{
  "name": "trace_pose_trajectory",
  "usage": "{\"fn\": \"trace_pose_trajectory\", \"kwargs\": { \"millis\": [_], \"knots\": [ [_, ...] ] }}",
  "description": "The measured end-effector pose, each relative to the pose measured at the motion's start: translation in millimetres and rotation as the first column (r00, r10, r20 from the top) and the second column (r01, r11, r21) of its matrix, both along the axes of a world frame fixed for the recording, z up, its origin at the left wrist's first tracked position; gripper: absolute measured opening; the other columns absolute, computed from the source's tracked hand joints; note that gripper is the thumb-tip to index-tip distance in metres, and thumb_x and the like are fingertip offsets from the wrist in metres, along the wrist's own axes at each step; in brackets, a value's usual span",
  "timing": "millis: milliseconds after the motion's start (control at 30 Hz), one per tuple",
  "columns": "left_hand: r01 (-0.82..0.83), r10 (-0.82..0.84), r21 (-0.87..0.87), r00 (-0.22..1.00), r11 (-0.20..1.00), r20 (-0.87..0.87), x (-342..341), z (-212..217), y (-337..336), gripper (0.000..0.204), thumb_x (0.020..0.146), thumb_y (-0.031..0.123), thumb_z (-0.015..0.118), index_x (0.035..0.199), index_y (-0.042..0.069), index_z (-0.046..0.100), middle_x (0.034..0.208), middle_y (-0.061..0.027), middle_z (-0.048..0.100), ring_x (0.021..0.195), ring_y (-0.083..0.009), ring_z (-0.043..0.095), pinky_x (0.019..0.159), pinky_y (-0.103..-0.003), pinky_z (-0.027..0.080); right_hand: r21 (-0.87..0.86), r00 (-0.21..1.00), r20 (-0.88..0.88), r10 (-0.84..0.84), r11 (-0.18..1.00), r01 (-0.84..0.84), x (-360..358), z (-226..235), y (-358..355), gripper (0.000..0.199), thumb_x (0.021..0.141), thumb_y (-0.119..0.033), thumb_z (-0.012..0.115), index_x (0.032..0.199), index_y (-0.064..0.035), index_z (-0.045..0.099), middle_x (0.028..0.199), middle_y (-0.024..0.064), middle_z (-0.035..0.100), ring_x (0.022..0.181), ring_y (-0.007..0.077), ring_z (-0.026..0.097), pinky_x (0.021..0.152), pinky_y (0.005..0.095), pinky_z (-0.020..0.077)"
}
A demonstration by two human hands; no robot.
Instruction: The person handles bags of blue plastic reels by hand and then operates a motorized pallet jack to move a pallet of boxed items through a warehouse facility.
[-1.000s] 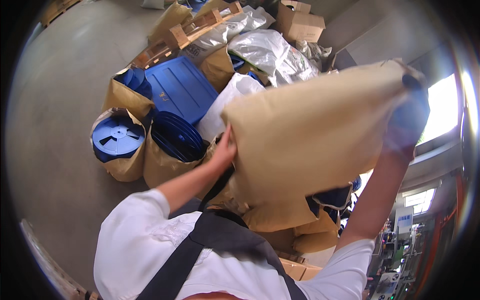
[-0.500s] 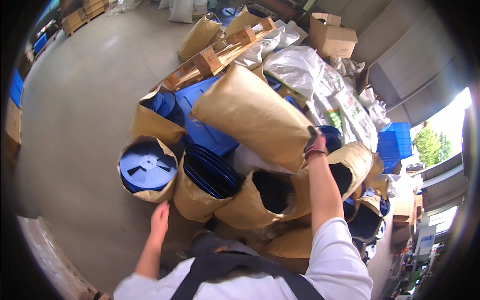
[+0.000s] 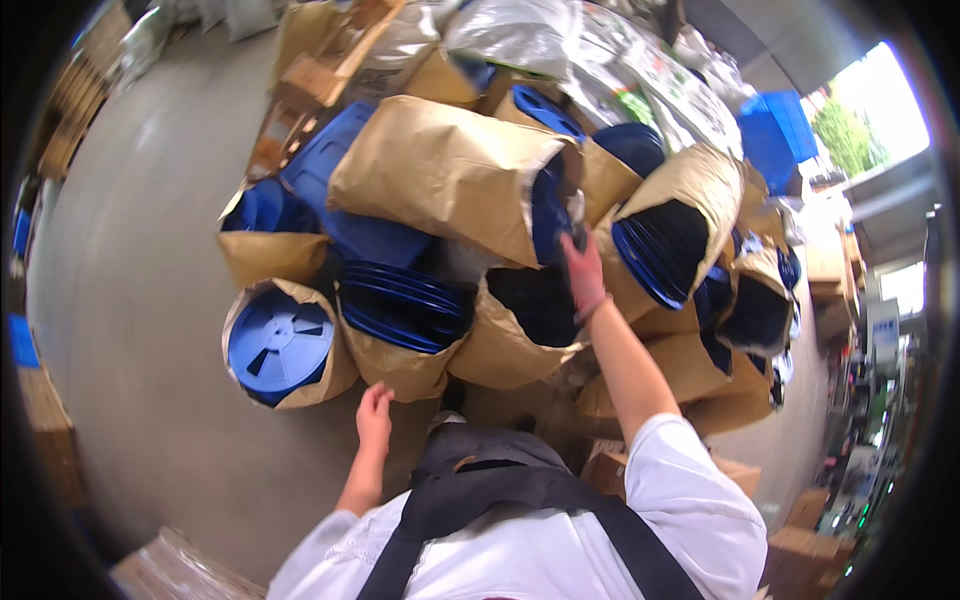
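A brown paper sack (image 3: 440, 165) lies on its side across the pile, its mouth facing right with blue reels inside. At the lower corner of that mouth is my right hand (image 3: 587, 275), in a reddish glove with dark fingertips, closed on the sack's edge. My left hand (image 3: 375, 412) hangs in the air with loosely bent fingers and nothing in it. Just beyond it stands an upright sack (image 3: 395, 375) of dark blue reels. To its left, another sack holds a light blue reel (image 3: 280, 340) face up.
A blue plastic lid or bin (image 3: 325, 165) and a wooden pallet (image 3: 318, 78) are behind the sacks. White plastic sacks (image 3: 520, 35) heap up at the back. More reel-filled sacks (image 3: 690, 190) stand on the right, near a blue crate (image 3: 775, 130). Grey floor (image 3: 140, 300) stretches leftward.
The big sack has come down onto the pile and turned so its mouth shows. My right hand stays at its right end. The view has shifted, and my left hand appears farther right.
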State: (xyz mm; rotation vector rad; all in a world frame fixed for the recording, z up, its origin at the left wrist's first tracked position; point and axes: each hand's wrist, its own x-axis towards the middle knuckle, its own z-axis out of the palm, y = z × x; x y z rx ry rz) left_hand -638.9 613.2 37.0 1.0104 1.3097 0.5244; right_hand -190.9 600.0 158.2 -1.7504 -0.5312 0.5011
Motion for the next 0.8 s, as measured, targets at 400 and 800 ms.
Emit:
{"fn": "trace_pose_trajectory", "kwargs": {
  "millis": [400, 800],
  "knots": [
    [0.956, -0.956, -0.054, 0.29, 0.288, 0.036, 161.7, 5.3, -18.6, 0.027, 0.094, 0.016, 0.051, 0.12, 0.01, 0.053, 0.084, -0.005, 0.067, 0.042, -0.0031, 0.036, 0.037, -0.019, 0.03, -0.664, 0.509, 0.138, -0.85, 0.301, 0.684, -334.2, -40.0, -490.8, 0.046, 0.082, -0.039, 0.063, 0.117, -0.0099, 0.056, 0.111, 0.0163, 0.063, 0.107, 0.0316, 0.059, 0.09, 0.0372, 0.0461],
    [0.829, -0.852, 0.228, -0.523, -0.511, -0.008, 64.8, 60.2, -186.1, 0.038, 0.085, 0.006, 0.061, 0.122, 0.007, 0.055, 0.093, -0.003, 0.062, 0.08, -0.0086, 0.054, 0.07, -0.023, 0.044, -0.273, -0.091, 0.471, -0.877, -0.243, 0.931, -654.2, 7.1, -405.0, 0.04, 0.085, -0.019, 0.064, 0.122, -0.0056, 0.054, 0.111, 0.0154, 0.06, 0.104, 0.0298, 0.058, 0.09, 0.0346, 0.0453]
  ]
}}
